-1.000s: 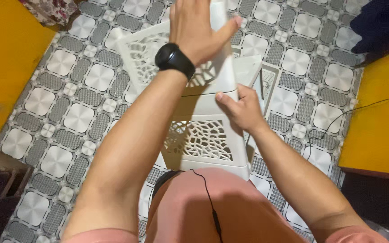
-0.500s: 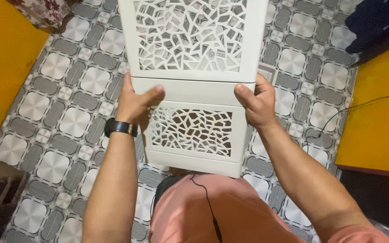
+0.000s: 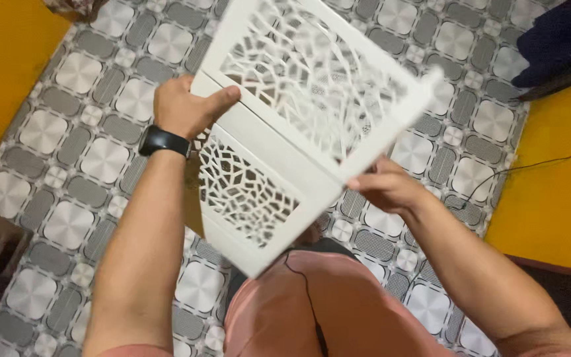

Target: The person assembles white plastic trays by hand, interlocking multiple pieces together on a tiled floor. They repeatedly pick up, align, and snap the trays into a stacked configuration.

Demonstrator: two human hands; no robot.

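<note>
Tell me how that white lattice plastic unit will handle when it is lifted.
The white lattice unit probably is light: the left hand and right hand hold it tilted in the air. Its openwork panels look rigid, though perhaps brittle.

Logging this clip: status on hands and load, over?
Left hand and right hand grip white lattice plastic unit, tilted above tiled floor. Nothing blocking.

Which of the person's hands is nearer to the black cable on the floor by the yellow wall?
The right. The right hand grips the white lattice panel's lower edge, closer to the black cable. The left hand holds the panel's opposite side, farther away.
</note>
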